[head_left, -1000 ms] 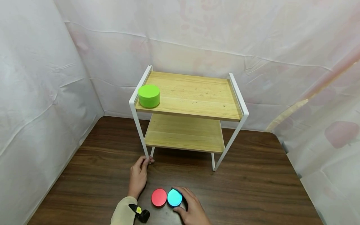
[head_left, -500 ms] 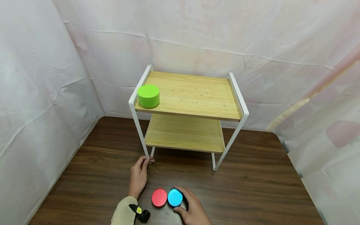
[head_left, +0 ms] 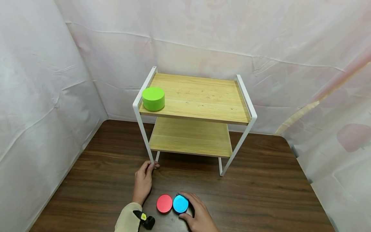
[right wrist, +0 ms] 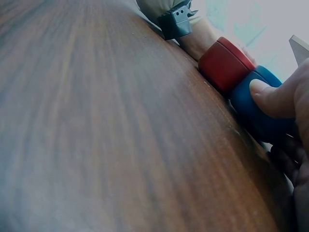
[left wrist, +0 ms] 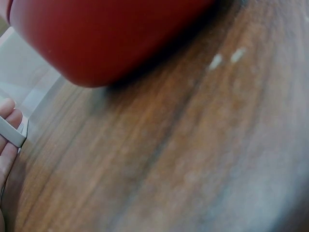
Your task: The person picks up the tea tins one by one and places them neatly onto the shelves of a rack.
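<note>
My left hand grips the foot of the front left leg of a small two-tier shelf with white metal sides and light wood boards. In the left wrist view its fingers lie around the white leg. Near the table's front, my right hand holds a blue round lidded tin, thumb on the near side and fingers on the far side. Just left of it stands a red round lidded tin, touching or almost touching the blue one in the right wrist view. Both tins sit upright on the table.
A larger green round box stands on the top board's front left corner. The dark wood table reaches past the shelf on both sides. Pale printed curtains hang behind and at the sides. A black wrist camera sits beside the red tin.
</note>
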`<state>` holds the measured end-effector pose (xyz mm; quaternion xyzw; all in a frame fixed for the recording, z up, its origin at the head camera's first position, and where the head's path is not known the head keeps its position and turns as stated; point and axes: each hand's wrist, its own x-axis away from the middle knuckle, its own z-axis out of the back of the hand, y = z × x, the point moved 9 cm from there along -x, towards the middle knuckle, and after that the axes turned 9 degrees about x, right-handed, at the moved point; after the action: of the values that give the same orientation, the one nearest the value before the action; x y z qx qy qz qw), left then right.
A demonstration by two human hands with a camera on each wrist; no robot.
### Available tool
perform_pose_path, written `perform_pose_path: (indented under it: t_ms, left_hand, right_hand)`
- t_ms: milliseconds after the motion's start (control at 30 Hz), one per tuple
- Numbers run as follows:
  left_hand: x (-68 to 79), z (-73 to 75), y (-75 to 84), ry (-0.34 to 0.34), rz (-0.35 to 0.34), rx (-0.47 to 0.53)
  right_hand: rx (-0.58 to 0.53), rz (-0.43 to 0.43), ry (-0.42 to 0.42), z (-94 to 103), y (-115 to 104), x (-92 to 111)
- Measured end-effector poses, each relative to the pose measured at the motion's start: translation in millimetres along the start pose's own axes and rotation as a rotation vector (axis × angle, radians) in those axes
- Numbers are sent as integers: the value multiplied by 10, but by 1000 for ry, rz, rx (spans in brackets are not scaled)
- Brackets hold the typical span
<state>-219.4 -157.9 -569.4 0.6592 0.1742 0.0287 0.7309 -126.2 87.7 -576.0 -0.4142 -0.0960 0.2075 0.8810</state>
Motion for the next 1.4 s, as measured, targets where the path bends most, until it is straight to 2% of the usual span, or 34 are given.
perform_pose_path:
  t_ms: [167,367,733,1067,1233,1400]
  left_hand:
    - [7,-4,19,-15,-10,20]
    - [2,0,16,-16,-21,-17]
    - [-1,8,17,-22,-3,-19]
    - [17,-6,5,-6,12,-6]
    - [10,-19,-18,21,38,-3]
    - [-2,-10,5,24,22,-14]
  right_hand:
    - [-8,-3,-3,14,-27,2]
    - [-8,-12,-8,12,-26,1]
    - [-24,-17,-20,9,-22,-3]
    - [-110,-68,-42,5,29,20]
    - [-123,-43,-18,47,-4,19]
    - [-92,1,14,94,-72,-3]
